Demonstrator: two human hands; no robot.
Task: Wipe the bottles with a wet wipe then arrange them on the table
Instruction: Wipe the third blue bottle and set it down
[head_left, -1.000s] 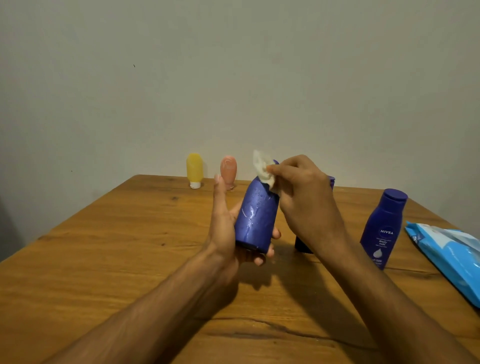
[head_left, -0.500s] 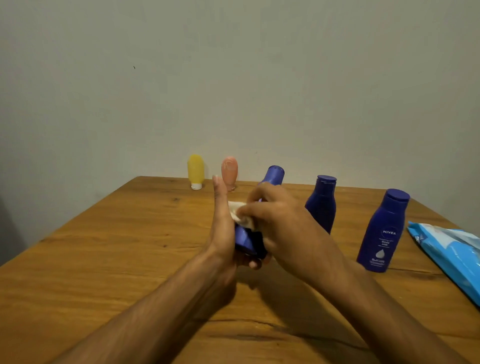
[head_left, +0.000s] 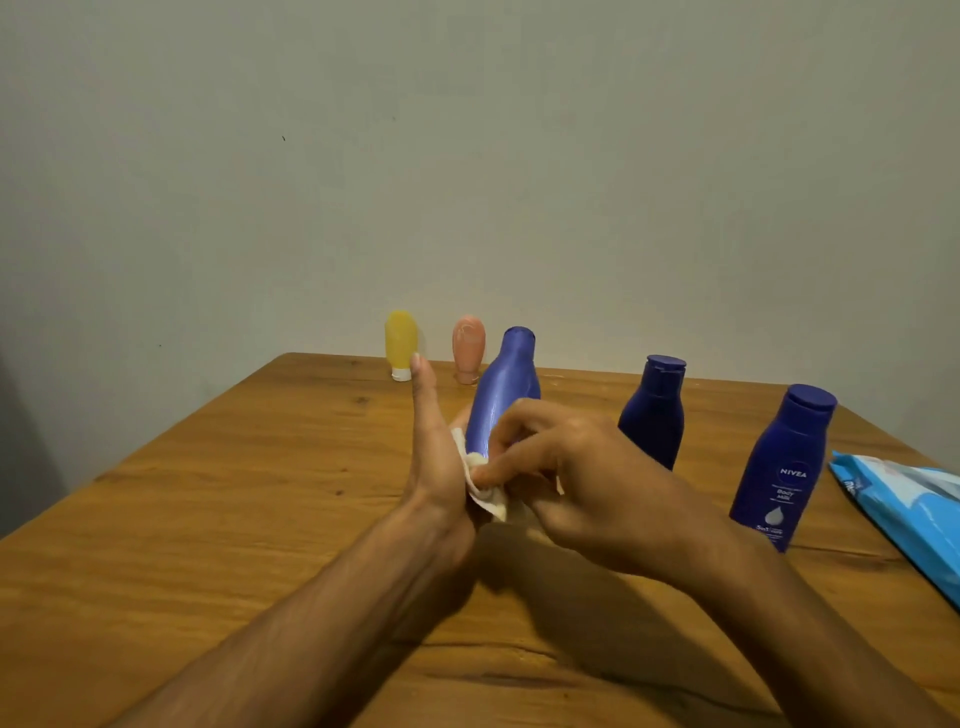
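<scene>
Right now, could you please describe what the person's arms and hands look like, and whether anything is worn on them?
Both are bare. The left hand and right hand wear no gloves, and no rings show on the visible fingers. The left forearm and right forearm carry no sleeves, watch or bracelet as far as the bottom edge of the picture.

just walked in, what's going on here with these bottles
A person is wiping a blue bottle with a wet wipe. The left hand holds it tilted, and the right hand pinches the wipe against its lower part. A darker blue bottle and a Nivea bottle stand upright to the right. A yellow tube and a peach tube stand at the table's far edge. A wipes pack lies at the right edge.
</scene>
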